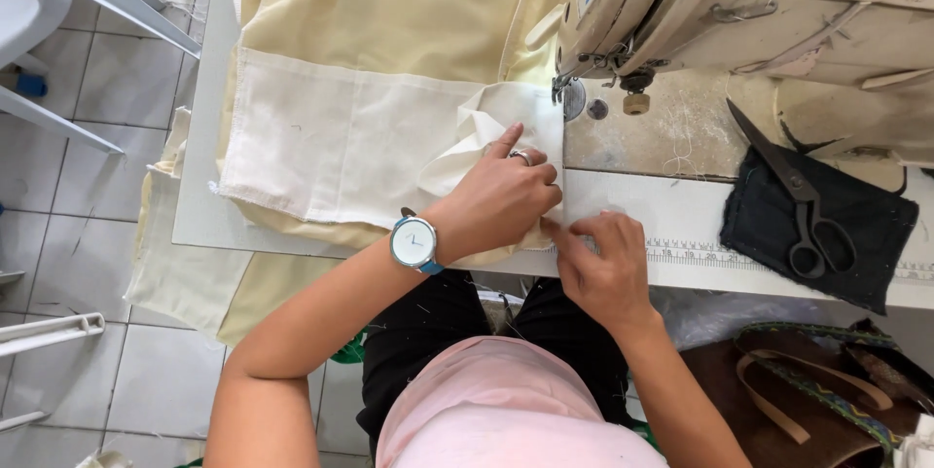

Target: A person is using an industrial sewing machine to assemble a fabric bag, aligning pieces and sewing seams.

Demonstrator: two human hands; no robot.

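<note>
A pale yellow fabric piece [389, 11] with a white panel [331, 142] sewn on lies across the sewing table [195, 205]. My left hand [501, 198], with a ring and a blue-strapped wristwatch [414, 242], presses down on a folded white corner of the cloth just in front of the sewing machine's needle area [569, 89]. My right hand [605, 264] pinches the cloth's edge at the table's front, fingertips touching the left hand's fingers.
The cream sewing machine [700, 11] fills the upper right. Black scissors [803, 196] rest on a dark cloth pad [856, 234] to the right. A ruler strip [700, 254] runs along the table edge. A brown bag with woven strap [798, 390] sits lower right; white chair frame [88, 1] upper left.
</note>
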